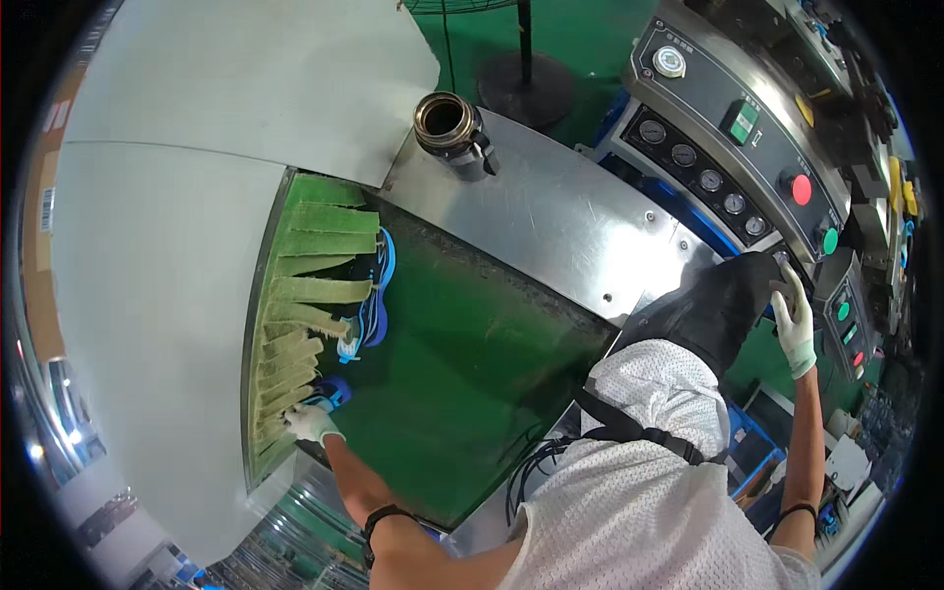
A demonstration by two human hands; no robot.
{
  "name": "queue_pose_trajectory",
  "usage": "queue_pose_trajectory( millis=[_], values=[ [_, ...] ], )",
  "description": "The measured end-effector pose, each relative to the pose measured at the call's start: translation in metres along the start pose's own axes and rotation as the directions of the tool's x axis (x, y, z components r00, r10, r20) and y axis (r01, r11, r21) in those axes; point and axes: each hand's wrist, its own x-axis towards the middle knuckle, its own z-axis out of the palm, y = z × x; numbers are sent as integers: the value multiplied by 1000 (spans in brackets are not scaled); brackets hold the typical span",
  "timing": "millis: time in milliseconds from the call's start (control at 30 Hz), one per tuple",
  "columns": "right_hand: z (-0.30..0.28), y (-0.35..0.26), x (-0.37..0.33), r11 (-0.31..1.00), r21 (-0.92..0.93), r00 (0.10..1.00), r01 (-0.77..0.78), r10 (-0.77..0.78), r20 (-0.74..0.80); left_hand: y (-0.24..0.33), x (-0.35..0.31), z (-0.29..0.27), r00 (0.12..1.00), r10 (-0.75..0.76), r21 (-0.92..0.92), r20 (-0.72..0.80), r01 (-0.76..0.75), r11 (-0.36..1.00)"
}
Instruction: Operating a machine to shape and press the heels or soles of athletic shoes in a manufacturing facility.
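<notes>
My left hand [312, 424], in a white glove, reaches to the lower end of a row of green fabric strips [324, 290] hanging at a machine opening. Close to its fingers, a dark-blue shoe-like piece [332, 392] sits partly under the strips. The fingertips are partly hidden, so I cannot tell whether they grip it. Farther up the green belt [472, 364], light-blue and white shoe-like pieces [374, 300] stick out from the strips. My right hand [795, 329], also gloved, is held beside my knee near the control panel, its fingers stretched out and holding nothing visible.
An open dark flask [449, 133] stands on the metal ledge [560, 206] beyond the belt. At right is a control panel [747, 128] with gauges and red and green buttons. A pale machine cover [157, 324] lies left. A fan base [526, 88] stands on the floor.
</notes>
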Motion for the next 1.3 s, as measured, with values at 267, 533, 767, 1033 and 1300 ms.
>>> queue_pose_trajectory(
  millis=[267, 533, 767, 1033, 1300],
  values=[
    [5, 1, -21, 985, 142, 995, -94, 90, 34, 88, -251, -119, 651, 739, -498, 172, -590, 636],
    [62, -118, -6, 944, 330, 956, -8, -89, 279, 207, -353, -149, 338, 938, -797, 77, -543, 262],
    [56, -180, -7, 911, -15, 874, 412, -390, 289, 334, -405, -275, -72, 974, -825, -214, -521, -220],
    [-33, -98, -65, 996, 12, 991, 83, -81, -107, 421, -601, -402, -661, 650, -814, -374, -102, -572],
    [-22, 33, -217, 487, 869, 838, 81, 439, -324, 474, -819, -475, -733, 382, -672, -563, 137, -727]
  ],
)
